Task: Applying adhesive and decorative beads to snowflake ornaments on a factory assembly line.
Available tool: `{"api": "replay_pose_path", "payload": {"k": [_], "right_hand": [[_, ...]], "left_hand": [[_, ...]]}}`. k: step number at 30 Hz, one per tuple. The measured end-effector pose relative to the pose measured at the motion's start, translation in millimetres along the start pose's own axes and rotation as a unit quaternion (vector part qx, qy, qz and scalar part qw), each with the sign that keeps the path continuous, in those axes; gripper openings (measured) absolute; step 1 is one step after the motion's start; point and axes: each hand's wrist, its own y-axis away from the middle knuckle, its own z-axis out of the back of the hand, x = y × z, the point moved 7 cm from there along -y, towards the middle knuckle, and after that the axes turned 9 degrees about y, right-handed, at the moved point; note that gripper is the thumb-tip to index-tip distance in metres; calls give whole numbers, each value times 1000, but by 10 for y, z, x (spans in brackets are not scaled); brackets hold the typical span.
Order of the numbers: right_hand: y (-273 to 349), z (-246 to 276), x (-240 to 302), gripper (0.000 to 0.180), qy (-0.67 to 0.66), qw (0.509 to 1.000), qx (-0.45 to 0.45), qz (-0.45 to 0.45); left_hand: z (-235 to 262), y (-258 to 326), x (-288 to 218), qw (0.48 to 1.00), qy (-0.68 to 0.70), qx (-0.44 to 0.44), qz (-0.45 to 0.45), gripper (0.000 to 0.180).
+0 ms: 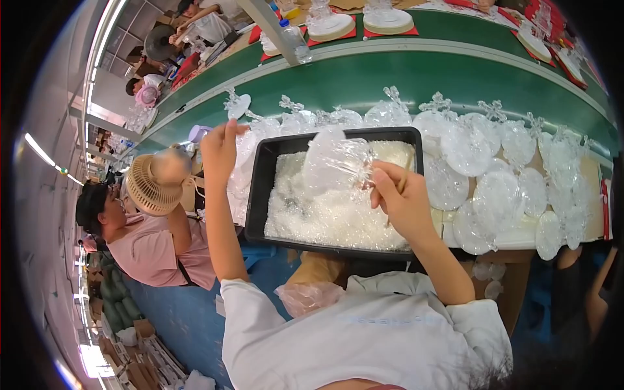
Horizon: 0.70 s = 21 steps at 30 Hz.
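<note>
Clear plastic ornament [335,162] is hanging over the black tray [260,195] of white bits, just left of and touching the right hand [400,198], whose fingers are pinching its right edge, while the left hand [220,146] is raised apart, pinching a small clear piece.
</note>
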Motion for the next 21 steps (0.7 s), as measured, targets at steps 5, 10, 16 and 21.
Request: {"api": "replay_pose_path", "payload": {"k": [5, 10, 16, 21], "right_hand": [[54, 23, -132, 34, -6, 998, -56, 7], [0, 45, -283, 37, -109, 993, -34, -26], [-18, 51, -239, 37, -57, 997, -43, -4], [-44, 64, -239, 32, -29, 999, -34, 14]], "left_hand": [[209, -1086, 652, 989, -141, -20, -48, 36], [115, -2051, 1874, 964, -259, -52, 10, 68], [-127, -2738, 2847, 937, -331, -49, 97, 81], [-272, -2963, 3064, 939, -333, 14, 89, 66]]}}
